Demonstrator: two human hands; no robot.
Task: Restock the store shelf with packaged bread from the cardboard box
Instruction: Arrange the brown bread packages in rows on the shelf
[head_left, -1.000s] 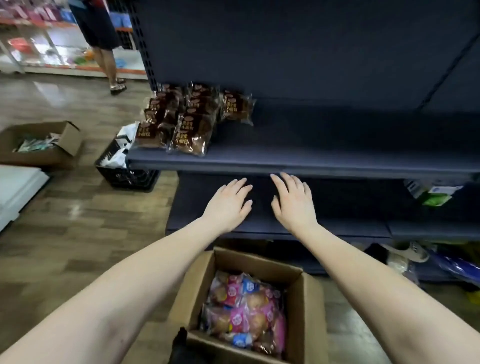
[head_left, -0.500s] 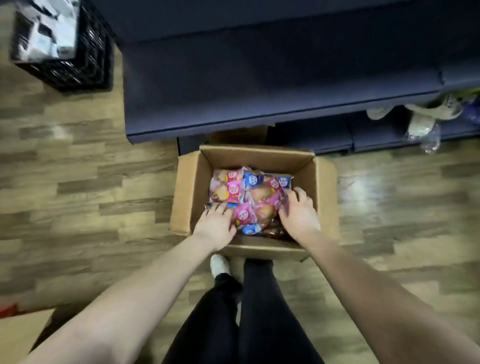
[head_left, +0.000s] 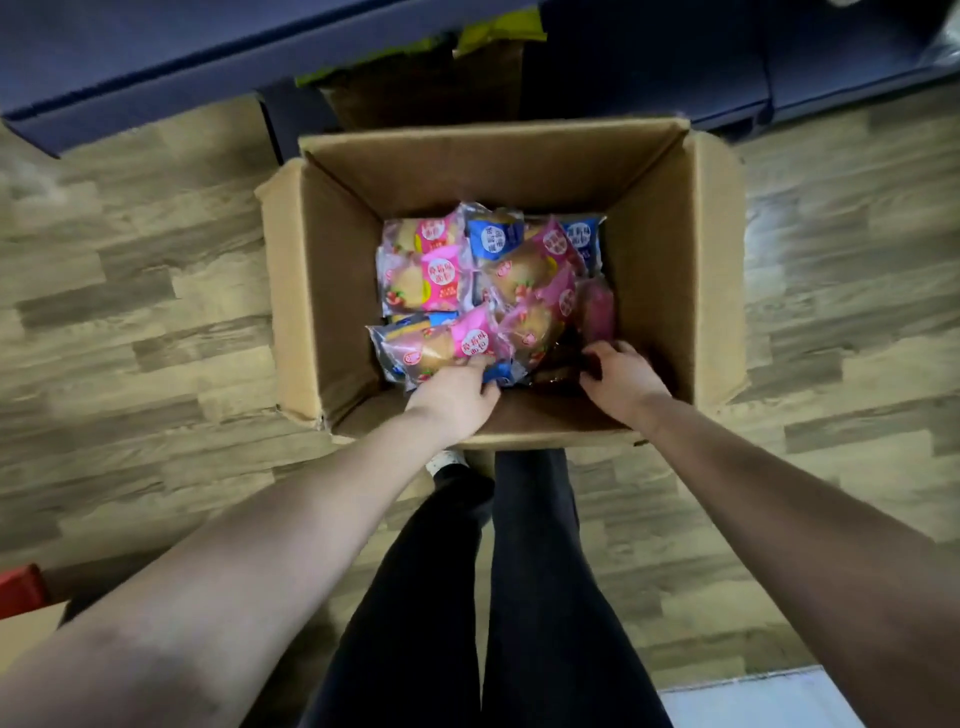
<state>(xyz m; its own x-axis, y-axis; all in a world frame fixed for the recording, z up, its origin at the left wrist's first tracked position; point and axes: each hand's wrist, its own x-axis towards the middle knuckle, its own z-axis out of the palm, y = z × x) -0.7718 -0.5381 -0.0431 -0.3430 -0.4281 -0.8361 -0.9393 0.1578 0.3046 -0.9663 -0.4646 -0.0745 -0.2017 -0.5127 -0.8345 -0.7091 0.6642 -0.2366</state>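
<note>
I log a floor (head_left: 130, 291) of wood-look planks in mixed grey-brown tones, running crosswise in the view, with a dull sheen toward the left and right edges. Along the top runs the dark blue shelf (head_left: 156, 57), its lowest board overhanging the floor. In the gap beneath it sits a brown carton (head_left: 415, 88) with a yellow-green sheet (head_left: 498, 34) on top. I note a red object (head_left: 21, 590) above a tan cardboard flap (head_left: 26, 631) at the lower left edge and a pale flat slab (head_left: 753, 699) at the bottom right; lighting is dim and even.
</note>
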